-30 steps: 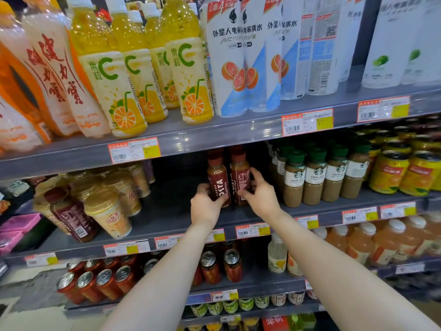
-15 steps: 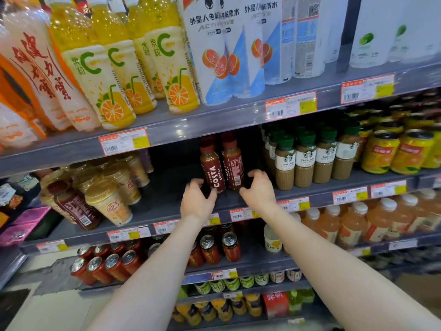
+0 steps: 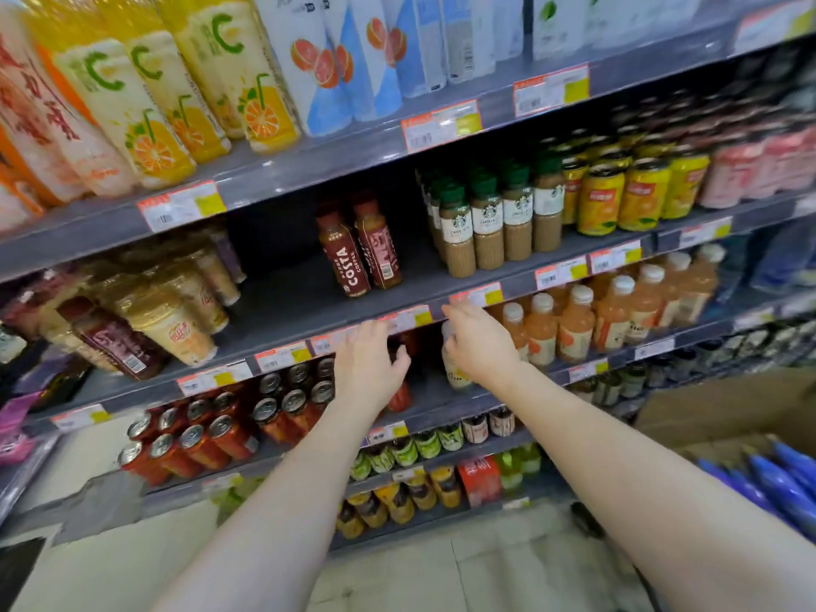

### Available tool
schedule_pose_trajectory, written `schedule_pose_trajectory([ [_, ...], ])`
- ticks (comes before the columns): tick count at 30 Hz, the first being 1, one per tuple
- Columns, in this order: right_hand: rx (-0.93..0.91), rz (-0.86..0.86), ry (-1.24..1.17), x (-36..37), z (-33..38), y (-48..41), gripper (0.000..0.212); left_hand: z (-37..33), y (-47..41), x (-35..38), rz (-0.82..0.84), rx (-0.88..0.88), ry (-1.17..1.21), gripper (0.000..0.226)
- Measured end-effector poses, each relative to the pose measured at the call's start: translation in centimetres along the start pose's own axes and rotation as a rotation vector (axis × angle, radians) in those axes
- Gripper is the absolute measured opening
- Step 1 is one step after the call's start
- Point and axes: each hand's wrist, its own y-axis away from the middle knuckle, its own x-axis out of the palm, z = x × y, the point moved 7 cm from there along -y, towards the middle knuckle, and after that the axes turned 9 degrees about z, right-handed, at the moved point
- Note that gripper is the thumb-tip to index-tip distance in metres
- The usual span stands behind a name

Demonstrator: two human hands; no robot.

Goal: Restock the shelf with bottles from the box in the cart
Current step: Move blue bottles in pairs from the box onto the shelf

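Two brown Costa coffee bottles (image 3: 357,249) stand side by side on the grey middle shelf (image 3: 291,298), with bare shelf to their left. My left hand (image 3: 368,364) hovers below and in front of that shelf's edge, fingers apart and holding nothing. My right hand (image 3: 479,342) is level with it to the right, also empty with spread fingers. At the lower right, a cardboard box (image 3: 724,413) holds blue-capped bottles (image 3: 777,483).
Starbucks bottles (image 3: 490,223) and yellow cans (image 3: 636,192) fill the shelf right of the Costa pair; milk-tea cups (image 3: 176,315) lie at left. Orange juice bottles (image 3: 145,103) stand above. Red cans (image 3: 207,430) and peach drinks (image 3: 618,311) sit on lower shelves.
Both hands have let go of the two Costa bottles and drawn back down and away from the shelf. The view has swung to the right, bringing the box into sight.
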Motion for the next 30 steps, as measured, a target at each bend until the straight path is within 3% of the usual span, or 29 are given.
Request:
schedule_pose_trajectory([
  [7,0.233,0.092,0.097,1.1,-4.5,14.3,0.033,-6.7,9.6,4.7,0.124,0.137,0.079,0.041],
  [12,0.444,0.296,0.113,2.7,-9.3,27.0,0.043,-13.5,19.0,10.1,0.296,0.207,0.084,0.037],
  [17,0.61,0.274,0.089,1.3,-15.5,36.1,0.042,-20.5,22.8,12.2,0.409,0.271,0.08,0.039],
  [25,0.8,0.233,-0.022,-1.3,-24.8,45.1,0.016,-33.2,25.3,15.8,0.514,0.384,0.109,0.041],
  [30,0.814,0.259,-0.026,-4.0,-31.5,47.9,0.037,-40.2,25.2,18.9,0.577,0.31,0.094,0.042],
])
